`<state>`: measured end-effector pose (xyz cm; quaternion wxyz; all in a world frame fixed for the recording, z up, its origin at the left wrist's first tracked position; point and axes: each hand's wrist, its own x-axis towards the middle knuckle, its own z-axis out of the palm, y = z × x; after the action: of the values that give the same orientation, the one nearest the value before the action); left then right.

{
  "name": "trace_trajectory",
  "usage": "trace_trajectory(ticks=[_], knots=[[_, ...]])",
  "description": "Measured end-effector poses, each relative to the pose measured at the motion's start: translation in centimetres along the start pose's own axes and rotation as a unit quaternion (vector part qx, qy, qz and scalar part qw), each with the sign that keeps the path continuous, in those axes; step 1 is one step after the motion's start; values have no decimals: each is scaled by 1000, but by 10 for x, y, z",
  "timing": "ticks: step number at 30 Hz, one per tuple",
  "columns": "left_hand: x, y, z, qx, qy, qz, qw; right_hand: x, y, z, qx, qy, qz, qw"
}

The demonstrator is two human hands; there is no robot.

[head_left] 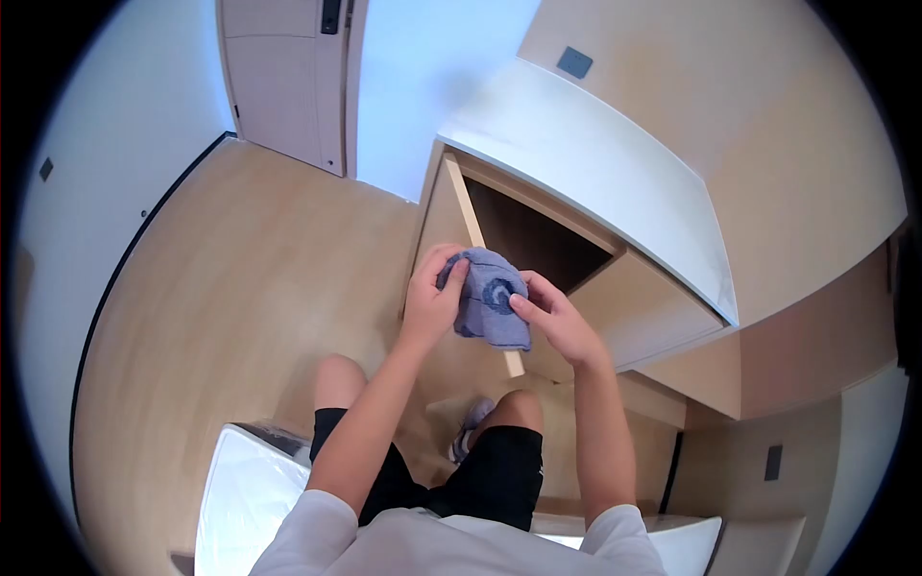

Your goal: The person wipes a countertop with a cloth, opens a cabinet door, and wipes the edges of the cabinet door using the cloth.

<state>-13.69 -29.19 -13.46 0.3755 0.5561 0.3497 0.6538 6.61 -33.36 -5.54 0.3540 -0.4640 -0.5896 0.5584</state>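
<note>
A bluish-purple cloth (pixel 485 312) with a darker round pattern hangs bunched between my two hands, in front of the cabinet. My left hand (pixel 437 291) grips its upper left part, thumb on top. On the right edge of the cloth, my right hand (pixel 552 314) pinches it between thumb and fingers. Behind the cloth, a cabinet door (pixel 464 200) stands ajar, seen nearly edge-on, beside a dark opening (pixel 538 230).
The cabinet has a white top (pixel 595 144) and a closed door (pixel 643 307) at right. A room door (pixel 279 77) is at the upper left. Below are my legs, a slippered foot (pixel 473 422) and a white plastic-wrapped surface (pixel 245 504).
</note>
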Motion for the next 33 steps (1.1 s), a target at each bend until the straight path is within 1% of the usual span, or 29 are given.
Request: trace_trajectory(ticks=[1, 3, 4, 5, 6, 8, 9, 10, 11, 12, 13, 14, 15, 16, 17, 19, 20, 23, 24, 27, 28, 31, 33], knots=[[5, -2, -7, -23, 3, -34, 999, 6, -2, 6, 5, -10, 8, 1000], [19, -12, -20, -71, 8, -103, 992, 29, 0, 17, -8, -6, -26, 1000], [31, -21, -26, -55, 19, -88, 994, 50, 13, 14, -26, -7, -41, 999], [46, -25, -32, -25, 27, -102, 994, 70, 19, 12, -44, -7, -56, 997], [60, -28, -38, 3, 35, -116, 993, 86, 15, 15, -73, 15, -76, 994], [82, -18, -44, 37, 42, -145, 988, 127, 26, 18, -135, 87, -79, 984], [91, -26, -46, 80, 64, -112, 988, 149, 39, 20, -153, 120, -84, 977], [102, -47, -46, 122, 87, -78, 986, 176, 65, 22, -132, 146, -137, 971], [113, -69, -46, 164, 111, -45, 979, 185, 67, 31, -152, 164, -180, 958], [121, -88, -51, 195, 141, 17, 970, 188, 62, 35, -118, 159, -186, 962], [122, -64, -52, 92, 114, -48, 988, 191, 57, 39, -85, 153, -188, 967], [118, -43, -52, -12, 86, -116, 989, 196, 54, 43, -64, 171, -193, 964], [111, -17, -52, -115, 56, -186, 974, 201, 57, 49, -41, 191, -194, 961], [104, -5, -53, -168, -41, -188, 967, 201, 62, 56, -15, 213, -189, 959], [98, -8, -50, -171, -51, -181, 967, 201, 65, 60, -37, 238, -220, 945], [97, -16, -43, -177, -74, -156, 969, 191, 50, 70, 0, 299, -151, 942], [99, -15, -44, -216, -91, -198, 952, 189, 43, 72, 51, 286, -93, 952], [104, -26, -44, -226, -104, -202, 947, 193, 48, 79, 195, 203, -58, 958], [102, -27, -45, -232, -107, -209, 944, 185, 43, 89, 245, 172, 7, 954], [95, -32, -44, -247, -107, -216, 939, 179, 44, 104, 289, 151, 34, 945], [92, -35, -41, -253, -101, -210, 939, 179, 46, 107, 332, 163, 37, 928], [80, -28, -37, -236, -92, -203, 946, 166, 43, 111, 349, 147, 20, 925], [69, -21, -34, -214, -87, -191, 954, 149, 32, 116, 341, 154, 22, 927]])
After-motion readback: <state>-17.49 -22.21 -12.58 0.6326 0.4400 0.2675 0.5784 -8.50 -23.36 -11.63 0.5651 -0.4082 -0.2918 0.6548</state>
